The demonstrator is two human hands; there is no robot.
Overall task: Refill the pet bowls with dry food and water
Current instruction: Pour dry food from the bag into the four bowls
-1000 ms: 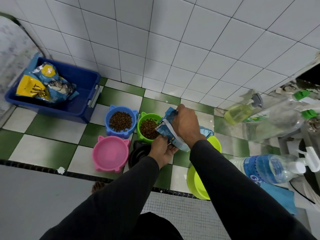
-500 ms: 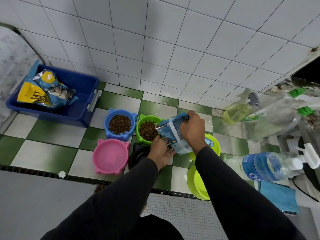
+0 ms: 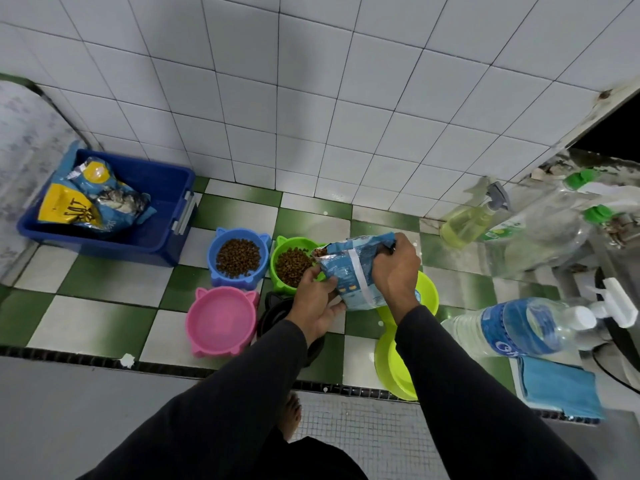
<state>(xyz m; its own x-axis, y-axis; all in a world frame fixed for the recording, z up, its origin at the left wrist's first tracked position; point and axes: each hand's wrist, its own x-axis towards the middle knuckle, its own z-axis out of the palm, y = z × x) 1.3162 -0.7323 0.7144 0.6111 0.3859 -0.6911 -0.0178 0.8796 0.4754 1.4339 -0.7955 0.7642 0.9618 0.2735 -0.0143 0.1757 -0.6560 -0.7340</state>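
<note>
Checkered floor point(image 3: 104, 317) – both hands, left hand point(image 3: 313, 303) and right hand point(image 3: 396, 268), grip food bag point(image 3: 349, 268) above green bowl point(image 3: 294, 265)

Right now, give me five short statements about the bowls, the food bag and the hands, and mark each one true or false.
1. Both hands hold the blue food bag: the left hand at its lower edge, the right hand at its far side. True.
2. The pink bowl is full of kibble. False: no kibble is in it.
3. The blue bowl and the green bowl both hold kibble. True.
4. The bag's open end points at the blue bowl. False: it hangs over the green bowl.
5. The water bottle stands upright with its cap off. False: it lies on its side, white cap on.
</note>
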